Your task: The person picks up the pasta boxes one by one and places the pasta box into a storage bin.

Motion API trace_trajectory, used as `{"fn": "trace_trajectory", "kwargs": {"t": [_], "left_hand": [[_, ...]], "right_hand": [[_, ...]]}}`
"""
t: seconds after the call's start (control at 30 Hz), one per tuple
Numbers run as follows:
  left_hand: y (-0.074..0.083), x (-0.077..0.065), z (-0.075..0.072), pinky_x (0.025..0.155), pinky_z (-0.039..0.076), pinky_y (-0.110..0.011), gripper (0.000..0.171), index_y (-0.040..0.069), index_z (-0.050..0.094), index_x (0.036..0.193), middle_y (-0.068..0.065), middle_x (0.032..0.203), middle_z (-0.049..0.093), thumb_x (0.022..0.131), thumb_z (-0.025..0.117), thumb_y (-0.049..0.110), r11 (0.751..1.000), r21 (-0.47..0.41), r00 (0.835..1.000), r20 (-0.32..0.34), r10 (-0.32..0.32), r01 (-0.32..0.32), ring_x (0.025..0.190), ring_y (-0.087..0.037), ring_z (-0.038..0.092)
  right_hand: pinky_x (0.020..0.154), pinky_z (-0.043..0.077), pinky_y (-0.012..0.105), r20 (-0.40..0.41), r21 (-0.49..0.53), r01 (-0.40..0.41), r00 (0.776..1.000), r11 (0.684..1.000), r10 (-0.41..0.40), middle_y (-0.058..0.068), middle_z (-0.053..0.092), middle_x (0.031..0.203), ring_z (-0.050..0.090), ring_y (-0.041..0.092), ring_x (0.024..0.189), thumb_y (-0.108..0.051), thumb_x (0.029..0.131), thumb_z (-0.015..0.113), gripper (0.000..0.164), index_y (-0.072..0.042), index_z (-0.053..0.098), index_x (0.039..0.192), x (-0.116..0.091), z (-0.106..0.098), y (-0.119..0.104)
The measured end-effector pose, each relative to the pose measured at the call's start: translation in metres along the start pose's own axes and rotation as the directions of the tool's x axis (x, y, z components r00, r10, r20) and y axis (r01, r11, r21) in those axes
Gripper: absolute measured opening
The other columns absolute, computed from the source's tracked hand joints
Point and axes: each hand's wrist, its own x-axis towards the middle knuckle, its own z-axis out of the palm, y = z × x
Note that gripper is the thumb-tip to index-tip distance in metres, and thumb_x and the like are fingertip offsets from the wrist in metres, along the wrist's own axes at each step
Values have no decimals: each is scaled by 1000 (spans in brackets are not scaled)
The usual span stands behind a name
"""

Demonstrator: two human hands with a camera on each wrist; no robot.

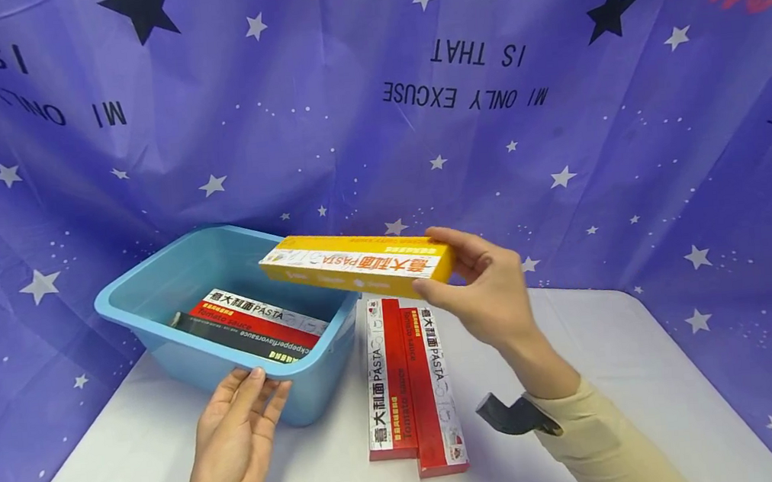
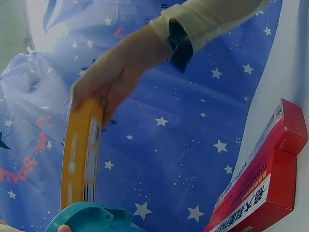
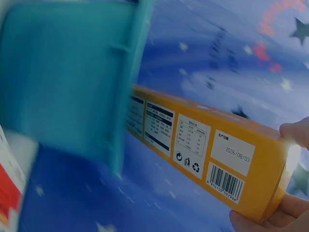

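A yellow pasta box (image 1: 353, 263) is held by its right end in my right hand (image 1: 490, 289), thumb on the near side and fingers on the far side. Its left end is raised over the right rim of a blue plastic basin (image 1: 221, 248). My left hand (image 1: 237, 430) grips the near rim of the basin, thumb on top and fingers beneath. Inside the basin lie a red tomato sauce pasta box (image 1: 276, 323) and a dark pepper-flavour box (image 1: 236, 338). In the right wrist view, the yellow box (image 3: 193, 145) shows its barcode side.
Two red pasta boxes (image 1: 398, 378) lie side by side on the white table (image 1: 528, 443), right of the basin, one slightly nearer. A purple star-printed cloth (image 1: 362, 120) hangs behind and at both sides. A black band (image 1: 518, 415) is around my right wrist.
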Motion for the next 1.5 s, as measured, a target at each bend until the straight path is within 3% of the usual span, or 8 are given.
{"fn": "trace_trajectory", "kwargs": {"t": [0.27, 0.4, 0.63, 0.77, 0.87, 1.1, 1.27, 1.5], "left_hand": [[-2, -1, 1, 102, 48, -30, 14, 10, 49, 108, -1, 107, 57, 99, 59, 13, 1000, -5, 999, 26, 21, -21, 96, -11, 59], [-3, -3, 1, 103, 48, -30, 14, 10, 49, 109, -2, 108, 57, 99, 59, 13, 1000, -3, 999, 39, 25, -25, 97, -11, 59], [-5, -2, 2, 102, 49, -30, 10, 9, 50, 108, -2, 106, 59, 100, 56, 10, 998, -21, 995, 76, 60, -58, 96, -12, 61], [-3, -1, 1, 102, 48, -30, 11, 9, 49, 109, -2, 107, 57, 100, 56, 9, 998, -29, 995, 77, 62, -60, 97, -12, 60], [-1, 0, 0, 102, 48, -30, 11, 9, 49, 108, -3, 107, 56, 100, 56, 9, 998, -37, 996, 72, 59, -57, 97, -13, 60], [-1, 1, 0, 101, 49, -30, 9, 8, 50, 106, -3, 106, 57, 100, 56, 7, 997, -52, 996, 67, 62, -58, 95, -13, 61], [-2, 1, 0, 102, 48, -30, 12, 9, 49, 107, -3, 108, 57, 99, 57, 9, 998, -37, 998, 51, 43, -41, 97, -13, 60], [-3, 0, -2, 103, 47, -30, 12, 9, 49, 107, -2, 108, 56, 99, 58, 10, 999, -47, 999, 45, 27, -25, 98, -13, 59]], "right_hand": [[83, 58, 25, 150, -103, -121, 979, 987, 136, 2, 66, 114, 65, 14, 102, -17, 74, 85, 53, -7, 65, 123, 6, 69, 32], [72, 59, 21, 189, -242, -127, 966, 962, 175, 2, 68, 109, 65, 12, 90, -26, 73, 86, 58, -7, 65, 123, 12, 90, 40], [63, 54, 16, 254, -514, -71, 939, 855, 230, 3, 67, 108, 60, 10, 81, -34, 73, 87, 65, -6, 62, 126, 26, 115, 39], [78, 56, 25, 298, -633, -26, 914, 774, 275, 4, 67, 117, 61, 15, 95, -37, 73, 87, 69, -7, 59, 130, 33, 121, 35], [95, 53, 34, 330, -659, -1, 899, 752, 290, 4, 62, 129, 58, 19, 115, -38, 79, 82, 67, -8, 57, 133, 32, 119, 33], [104, 47, 38, 305, -584, 30, 934, 811, 185, 4, 60, 130, 54, 19, 121, -29, 87, 69, 52, -7, 58, 132, 10, 84, 37], [109, 41, 44, 295, -668, 53, 934, 742, 199, 12, 55, 137, 49, 27, 127, -28, 85, 71, 61, 0, 51, 136, -25, 52, 52], [105, 45, 45, 336, -775, 42, 873, 630, 354, 20, 47, 142, 45, 32, 130, -58, 68, 81, 103, 6, 44, 140, -99, 26, 76]]}}
